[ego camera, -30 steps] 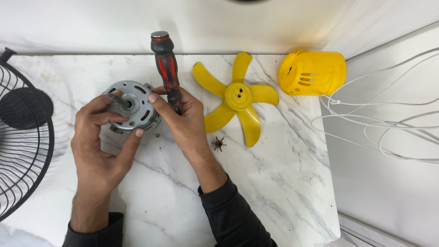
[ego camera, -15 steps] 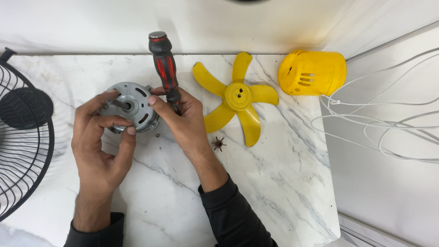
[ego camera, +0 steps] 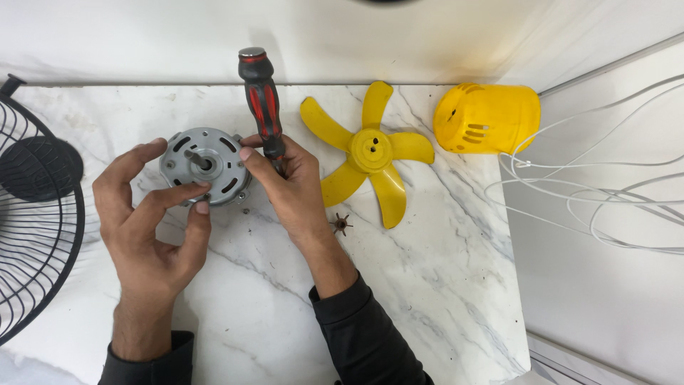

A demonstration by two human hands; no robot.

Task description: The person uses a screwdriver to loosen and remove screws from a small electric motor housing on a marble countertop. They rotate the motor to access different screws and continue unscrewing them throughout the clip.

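left hand [ego camera: 146, 228]: fingers curled, gripping grey fan motor [ego camera: 205, 165] | right hand [ego camera: 288, 189]: pinching motor's rim, clasping red-black screwdriver [ego camera: 262, 100] upright | motor: on worktop [ego camera: 427, 285], left of yellow fan blade [ego camera: 370, 151]

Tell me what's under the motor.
The motor sits over the marble table, held by the left hand and right hand, which also grips a screwdriver. A small dark bit lies by its lower edge. Its underside is hidden.
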